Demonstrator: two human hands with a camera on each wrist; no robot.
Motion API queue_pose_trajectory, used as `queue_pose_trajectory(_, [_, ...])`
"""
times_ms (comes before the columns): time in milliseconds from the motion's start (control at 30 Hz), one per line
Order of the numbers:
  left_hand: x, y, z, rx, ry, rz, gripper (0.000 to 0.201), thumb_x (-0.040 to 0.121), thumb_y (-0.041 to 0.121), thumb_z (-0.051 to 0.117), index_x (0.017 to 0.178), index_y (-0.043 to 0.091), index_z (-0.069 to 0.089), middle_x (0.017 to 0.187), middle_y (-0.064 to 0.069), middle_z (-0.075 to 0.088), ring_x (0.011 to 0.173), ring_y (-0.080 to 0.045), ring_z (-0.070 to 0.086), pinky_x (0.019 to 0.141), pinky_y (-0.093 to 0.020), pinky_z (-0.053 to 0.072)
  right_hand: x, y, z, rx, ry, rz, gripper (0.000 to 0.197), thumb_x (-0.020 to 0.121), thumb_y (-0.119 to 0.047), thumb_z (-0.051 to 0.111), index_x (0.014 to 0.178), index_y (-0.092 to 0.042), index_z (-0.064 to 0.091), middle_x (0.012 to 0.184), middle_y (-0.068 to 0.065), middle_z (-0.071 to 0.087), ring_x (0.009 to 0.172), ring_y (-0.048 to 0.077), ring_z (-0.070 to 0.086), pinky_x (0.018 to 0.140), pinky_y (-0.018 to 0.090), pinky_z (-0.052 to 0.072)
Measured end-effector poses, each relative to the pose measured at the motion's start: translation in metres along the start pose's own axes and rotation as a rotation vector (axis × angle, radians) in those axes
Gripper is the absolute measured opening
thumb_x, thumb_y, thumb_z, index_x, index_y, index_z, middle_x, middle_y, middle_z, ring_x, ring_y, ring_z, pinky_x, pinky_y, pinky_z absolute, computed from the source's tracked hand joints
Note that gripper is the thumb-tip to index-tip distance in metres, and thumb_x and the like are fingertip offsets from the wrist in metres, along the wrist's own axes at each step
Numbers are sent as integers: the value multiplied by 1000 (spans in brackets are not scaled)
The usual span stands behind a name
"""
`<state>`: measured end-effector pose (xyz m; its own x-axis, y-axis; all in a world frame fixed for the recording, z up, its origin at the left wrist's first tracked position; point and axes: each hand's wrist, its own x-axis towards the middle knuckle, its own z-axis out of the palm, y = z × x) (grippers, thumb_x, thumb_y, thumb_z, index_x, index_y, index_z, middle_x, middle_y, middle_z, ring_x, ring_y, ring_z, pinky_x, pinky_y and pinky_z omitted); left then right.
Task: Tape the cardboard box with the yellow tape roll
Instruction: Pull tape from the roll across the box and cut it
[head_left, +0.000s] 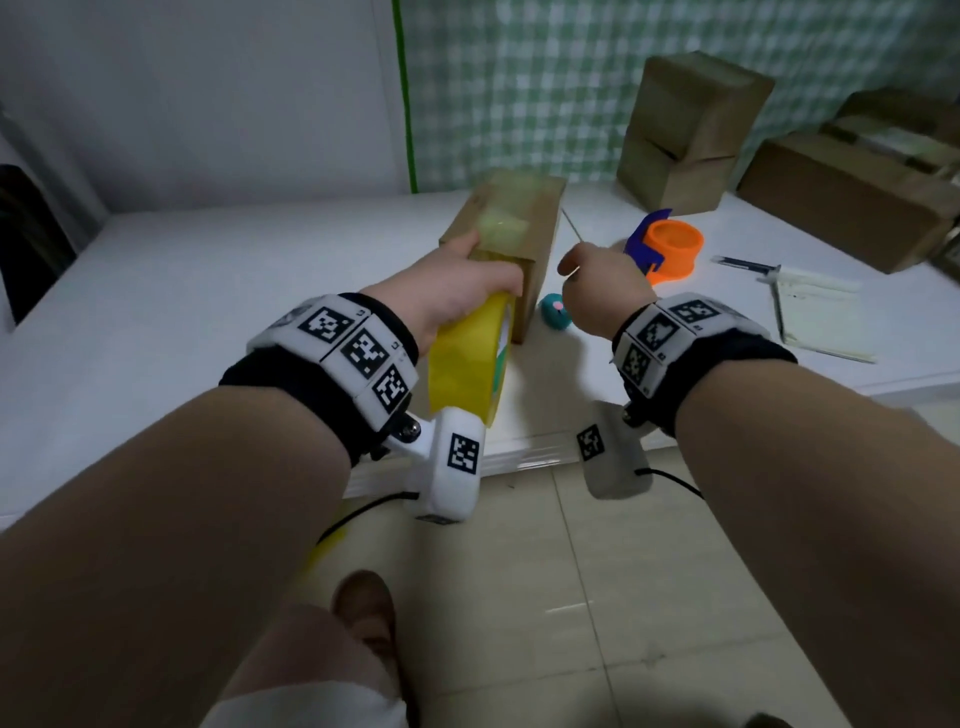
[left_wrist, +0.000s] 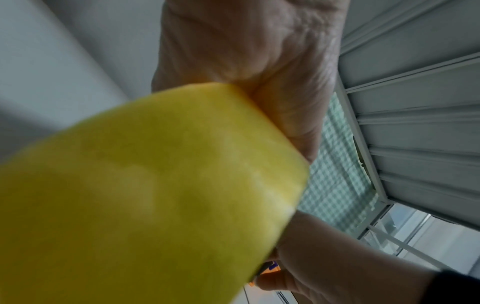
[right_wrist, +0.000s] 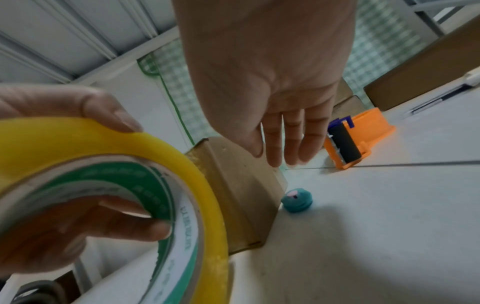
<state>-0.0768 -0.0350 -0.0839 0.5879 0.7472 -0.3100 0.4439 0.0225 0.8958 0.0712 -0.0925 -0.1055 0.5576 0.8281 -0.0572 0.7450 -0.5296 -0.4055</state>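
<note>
Left hand (head_left: 457, 291) grips the yellow tape roll (head_left: 467, 364), thumb outside and fingers through its core, just beside the cardboard box (head_left: 511, 234) near the table's (head_left: 208, 291) front edge. Right hand (right_wrist: 270, 82) hovers with fingers relaxed, empty. Box top appears partly taped; further strips probably remain.

Matt cardboard box (head_left: 511, 228), glossy tape roll (head_left: 462, 364)

The tape roll (head_left: 462, 364) is showing yellow with a green-and-white core; the cardboard box (head_left: 511, 228) brown; the dispenser (head_left: 670, 249) orange and blue; the wall (head_left: 519, 78) green-checked.
</note>
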Motion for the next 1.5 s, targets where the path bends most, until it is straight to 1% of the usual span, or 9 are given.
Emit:
queue_pose_trajectory(300, [8,-4,1,115,107,79,86,73,34,65,149,25,26,145,-2,44,121,-24,52,100,-38,47,34,0,25,-204,-264,45,46,102,-19,28,147,-14,32,149,15,39,134,30,42,105,33,34])
queue_pose_trajectory(666, [2,1,-6,97,53,38,84,65,36,65,143,37,35,138,2,50,101,-19,61,85,-33,55,13,7,18,-231,-254,-24,42,87,-29,62,124,-10,56,125,13,59,113,29,57,81,29,43])
queue_pose_trajectory(800, [-3,3,-9,63,31,-3,82,67,32,66,142,40,36,135,-1,52,99,-21,63,88,-37,55,3,14,18,-113,-349,37,47,82,-39,66,115,-6,64,106,12,67,88,24,60,83,33,50])
queue_pose_trajectory(966, [-13,10,-7,84,-25,-47,92,60,33,68,144,42,31,134,-4,53,100,-27,63,88,-43,55,-5,6,3,-31,-309,71,32,91,-26,54,99,3,64,73,10,67,63,22,63,74,32,55])
queue_pose_trajectory(1033, [-15,11,-5,96,-59,-57,99,53,33,68,144,41,30,137,-6,52,103,-29,63,90,-45,55,-3,4,-6,48,-128,65,28,91,-20,52,103,4,58,82,15,70,73,29,69,72,38,59])
queue_pose_trajectory(1133, [-20,14,-5,101,-103,-56,91,65,22,67,146,38,28,137,-8,50,102,-30,63,90,-46,55,-11,4,-21,254,196,-31,27,90,-17,48,117,-11,48,91,14,65,81,35,68,74,48,57])
queue_pose_trajectory(1233, [-21,12,-9,110,-135,-57,86,71,13,65,145,38,30,135,-9,51,103,-32,61,89,-47,54,-23,-3,-34,271,362,-181,29,92,-11,40,114,-21,56,93,10,61,79,29,62,70,35,48])
queue_pose_trajectory(1366, [-25,11,-14,127,-198,-69,86,72,6,65,145,37,30,128,-9,54,103,-34,61,90,-49,53,-22,-15,-35,174,284,-236,36,91,-5,40,104,-18,71,117,12,66,102,26,60,80,27,45])
queue_pose_trajectory(1500, [-31,10,-18,127,-229,-82,86,72,8,67,143,39,31,128,-11,56,107,-36,60,94,-52,51,-22,-20,-21,-30,95,-246,37,93,-29,49,129,-23,58,135,12,54,125,28,48,102,36,40])
